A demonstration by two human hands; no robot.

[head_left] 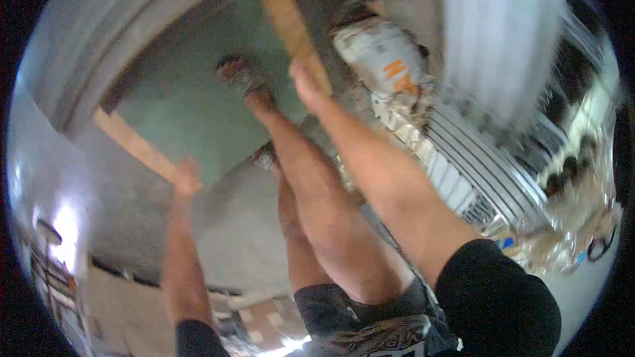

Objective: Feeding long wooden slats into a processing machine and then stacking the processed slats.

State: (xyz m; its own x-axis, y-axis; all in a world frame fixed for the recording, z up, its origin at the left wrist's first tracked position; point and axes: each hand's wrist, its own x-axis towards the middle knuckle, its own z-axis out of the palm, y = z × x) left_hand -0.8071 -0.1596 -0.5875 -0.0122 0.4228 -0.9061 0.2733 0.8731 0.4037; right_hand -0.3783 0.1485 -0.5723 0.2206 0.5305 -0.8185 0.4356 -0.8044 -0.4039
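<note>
My left hand (187,177), blurred, is closed round the near end of a pale wooden slat (135,145). That slat runs up and left to a stack of long grey ribbed lengths (132,39), which hides its far end. My right hand (308,89) grips the edge of a second wooden slat (281,10), close to its near end. This one slants up past the top edge of the view. Both slats lie roughly parallel, well apart, with the greenish floor (198,86) showing between them. What the grey lengths are is too smeared to tell.
A bulging white sack (380,53) with orange print stands ahead right. Beside it are stacked silvery metal lengths (486,165) and a tall pale blurred sheet (499,33). Crumpled clear plastic (562,238) lies at the right. Cardboard (271,320) shows low down; my sandalled foot (245,76) is on the floor.
</note>
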